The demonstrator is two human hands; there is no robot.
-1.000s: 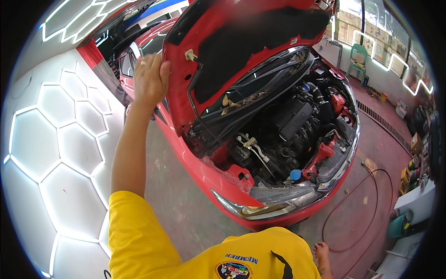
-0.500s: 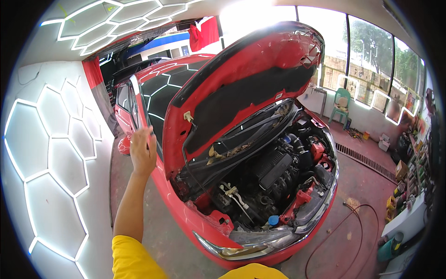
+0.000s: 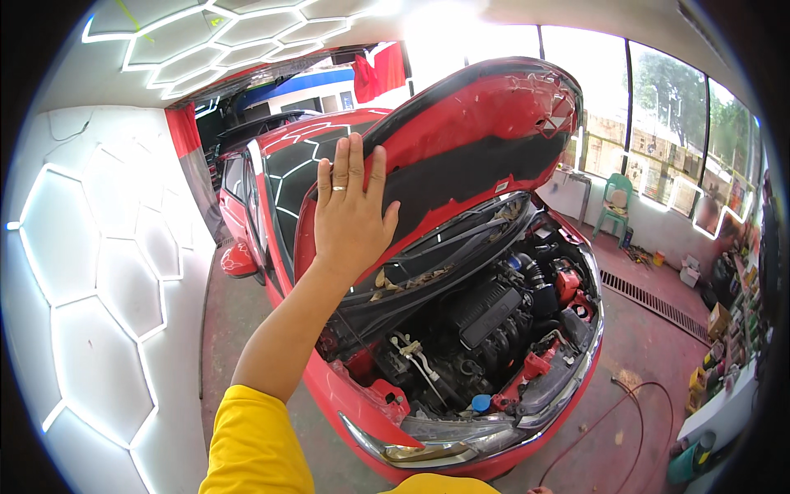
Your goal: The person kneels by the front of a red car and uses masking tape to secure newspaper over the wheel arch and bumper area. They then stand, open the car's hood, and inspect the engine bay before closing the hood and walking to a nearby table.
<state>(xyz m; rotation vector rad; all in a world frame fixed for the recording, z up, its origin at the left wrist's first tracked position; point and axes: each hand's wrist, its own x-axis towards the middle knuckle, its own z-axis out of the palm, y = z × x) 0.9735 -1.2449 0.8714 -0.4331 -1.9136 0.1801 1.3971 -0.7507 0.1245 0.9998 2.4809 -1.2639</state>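
My left hand [image 3: 352,221] is raised at the end of a stretched arm, with its back toward me and a ring on one finger. Its fingers are straight and slightly apart, holding nothing. Behind it in the view is the raised hood [image 3: 502,95] of a red car, lined with black padding; whether the palm touches the hood I cannot tell. Below lies the uncovered engine [image 3: 490,317]. Only a skin-coloured sliver, perhaps my right hand [image 3: 540,490], shows at the lower edge; its fingers are hidden.
Dry leaves [image 3: 415,276] lie along the windshield base. A hose [image 3: 642,420] curls on the floor to the right, near a drain grate [image 3: 654,306]. Cluttered shelves [image 3: 724,362] and a green chair [image 3: 615,202] stand farther right. Hexagonal lights [image 3: 99,300] cover the left wall.
My left hand has moved rightward and up, from beside the windshield to in front of the hood. Its fingers are now straightened upward. The whole view has shifted slightly.
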